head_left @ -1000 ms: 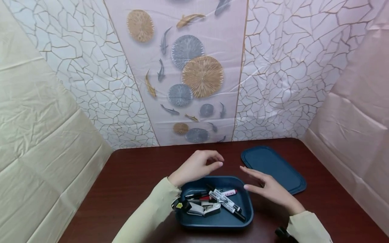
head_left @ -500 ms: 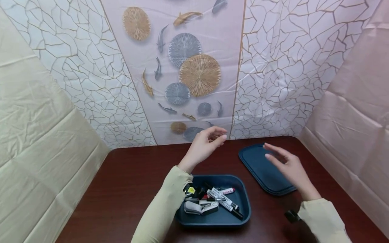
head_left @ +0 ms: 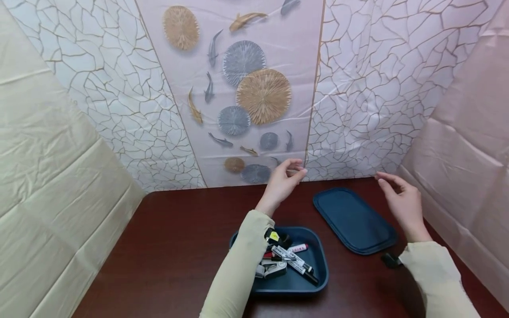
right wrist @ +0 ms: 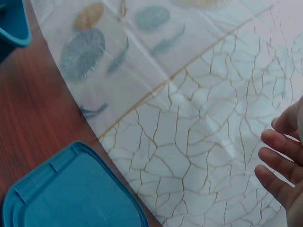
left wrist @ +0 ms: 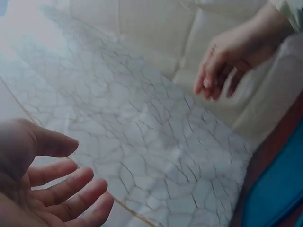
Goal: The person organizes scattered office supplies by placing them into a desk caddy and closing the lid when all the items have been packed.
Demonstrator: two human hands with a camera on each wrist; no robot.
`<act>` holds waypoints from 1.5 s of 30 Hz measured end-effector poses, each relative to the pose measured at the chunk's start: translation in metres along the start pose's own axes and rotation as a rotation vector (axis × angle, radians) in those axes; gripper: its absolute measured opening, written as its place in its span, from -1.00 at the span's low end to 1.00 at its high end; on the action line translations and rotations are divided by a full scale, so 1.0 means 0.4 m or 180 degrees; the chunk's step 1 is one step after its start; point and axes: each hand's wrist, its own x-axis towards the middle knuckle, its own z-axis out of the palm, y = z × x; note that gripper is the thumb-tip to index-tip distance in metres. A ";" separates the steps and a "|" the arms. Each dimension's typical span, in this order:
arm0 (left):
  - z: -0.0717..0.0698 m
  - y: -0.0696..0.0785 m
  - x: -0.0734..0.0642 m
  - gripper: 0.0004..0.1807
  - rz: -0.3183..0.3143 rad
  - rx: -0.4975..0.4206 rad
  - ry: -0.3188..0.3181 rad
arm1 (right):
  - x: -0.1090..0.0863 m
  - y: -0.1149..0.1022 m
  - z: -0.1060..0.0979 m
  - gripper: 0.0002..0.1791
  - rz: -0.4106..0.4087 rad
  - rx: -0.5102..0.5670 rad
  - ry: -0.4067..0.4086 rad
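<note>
My left hand [head_left: 284, 183] hovers above the table behind a blue bin [head_left: 325, 267], holding nothing, its fingers loosely bent. Its forearm crosses over the bin and hides the bin's left part. Inside the bin lie black-capped white markers [head_left: 294, 260], a red-capped marker [head_left: 298, 248] and a small white and black stapler [head_left: 275, 268]. Off to the right, my right hand [head_left: 405, 207] is raised beside a flat blue lid [head_left: 358, 223]. Nothing shows between its fingers [right wrist: 279, 163], which are spread and slightly bent in the right wrist view.
The dark red-brown table [head_left: 167, 247] ends at a patterned cloth wall [head_left: 354, 110] behind it. Plain beige cloth [head_left: 67, 185] hangs on the left, and pinkish cloth [head_left: 465, 168] on the right. Black wrist cameras sit at both cuffs.
Both hands have risen away from the bin. The left moved up and right, its sleeve now over the bin's left side; the right moved up and right past the lid. Bin and lid stayed put.
</note>
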 end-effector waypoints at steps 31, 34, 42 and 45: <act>0.231 -0.167 0.022 -0.55 -0.1632 -0.0602 0.0296 | 0.055 0.137 -0.010 -0.42 0.0651 -0.0790 -0.0728; 0.244 -0.183 0.012 -0.56 -0.1727 -0.0599 0.0260 | 0.055 0.150 -0.008 -0.41 0.0692 -0.0806 -0.0797; 0.264 -0.184 -0.002 -0.49 -0.1957 -0.0759 0.0154 | 0.059 0.179 0.001 -0.42 0.0712 -0.0931 -0.0896; 0.274 -0.180 -0.006 -0.48 -0.2023 -0.0744 0.0148 | 0.058 0.189 0.005 -0.42 0.0734 -0.1022 -0.0999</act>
